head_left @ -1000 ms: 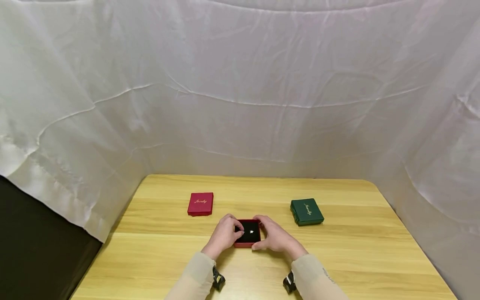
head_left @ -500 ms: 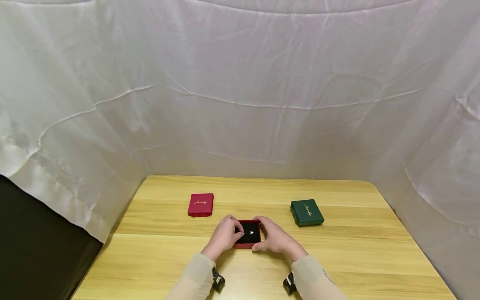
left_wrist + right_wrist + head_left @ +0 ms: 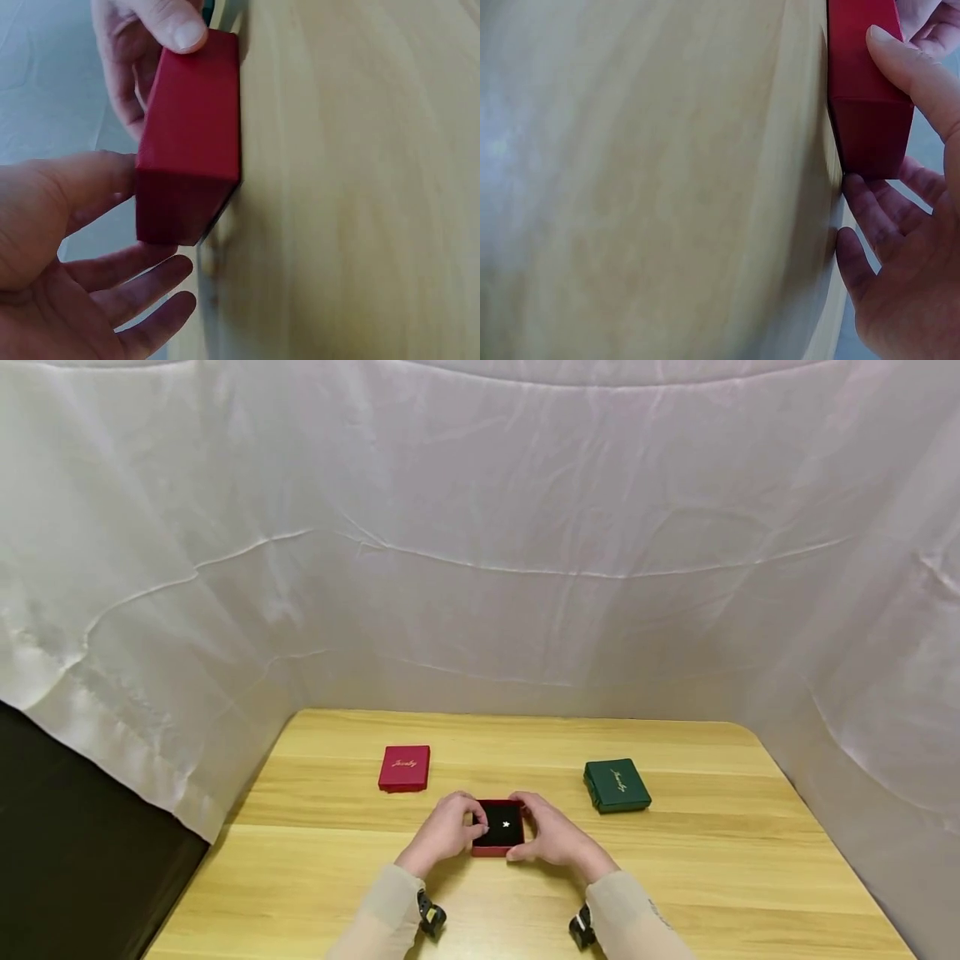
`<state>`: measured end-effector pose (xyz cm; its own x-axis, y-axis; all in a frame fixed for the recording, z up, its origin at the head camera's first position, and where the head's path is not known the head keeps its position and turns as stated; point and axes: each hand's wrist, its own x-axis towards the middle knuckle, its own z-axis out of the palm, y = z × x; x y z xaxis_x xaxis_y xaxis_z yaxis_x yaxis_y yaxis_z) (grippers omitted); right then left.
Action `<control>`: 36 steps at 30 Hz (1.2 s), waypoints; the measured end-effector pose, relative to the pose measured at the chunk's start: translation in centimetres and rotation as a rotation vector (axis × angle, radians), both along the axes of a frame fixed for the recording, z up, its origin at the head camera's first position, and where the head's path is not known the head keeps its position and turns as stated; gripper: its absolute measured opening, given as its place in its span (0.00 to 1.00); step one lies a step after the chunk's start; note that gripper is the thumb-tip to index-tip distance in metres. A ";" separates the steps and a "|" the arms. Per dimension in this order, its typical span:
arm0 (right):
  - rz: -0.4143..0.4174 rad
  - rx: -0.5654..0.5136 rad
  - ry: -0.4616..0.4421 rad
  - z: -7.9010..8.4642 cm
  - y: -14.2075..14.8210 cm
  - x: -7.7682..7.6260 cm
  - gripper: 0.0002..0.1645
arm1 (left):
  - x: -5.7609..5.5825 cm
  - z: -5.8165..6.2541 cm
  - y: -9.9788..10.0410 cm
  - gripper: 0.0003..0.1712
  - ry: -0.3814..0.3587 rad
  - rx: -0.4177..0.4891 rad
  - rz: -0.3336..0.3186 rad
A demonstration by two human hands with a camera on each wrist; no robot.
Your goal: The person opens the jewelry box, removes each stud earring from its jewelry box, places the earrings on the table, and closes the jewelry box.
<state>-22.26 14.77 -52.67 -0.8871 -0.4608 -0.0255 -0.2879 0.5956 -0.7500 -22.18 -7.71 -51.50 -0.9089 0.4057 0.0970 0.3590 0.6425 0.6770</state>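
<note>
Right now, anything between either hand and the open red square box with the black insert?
Nothing visible. The right hand grips the open red square box; the left hand has its fingertips at the black insert. The gold-lettered green square box sits farther back.

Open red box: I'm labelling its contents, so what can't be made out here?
Head view: whether the left hand pinches anything; its own fingers hide it.
Head view: fine detail on the star-shaped piece; too small.
Left wrist: inside the open red box; its walls block it.
Right wrist: one end of the box; cut off by the top edge.
</note>
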 end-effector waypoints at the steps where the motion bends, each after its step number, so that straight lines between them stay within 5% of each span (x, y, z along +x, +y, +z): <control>1: 0.000 0.001 -0.002 0.0 0.0 0.0 0.53 | 0.0 0.1 -0.2 0.06 0.002 0.005 -0.003; 14: -0.005 0.006 -0.019 -0.1 0.1 -0.2 0.54 | -0.1 1.4 -5.7 0.06 0.030 0.041 0.135; 29: 0.000 0.005 -0.020 -0.3 0.2 -0.3 0.55 | 0.3 0.2 -13.8 0.05 -0.005 -0.033 0.297; 36: -0.006 0.004 -0.025 -0.2 0.1 -0.3 0.55 | 0.4 0.1 -16.1 0.03 -0.009 -0.074 0.309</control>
<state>-22.59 14.90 -52.91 -0.8892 -0.4549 -0.0492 -0.2654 0.6004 -0.7544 -21.80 -23.84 -51.38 -0.9909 0.1154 0.0689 0.1330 0.7679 0.6266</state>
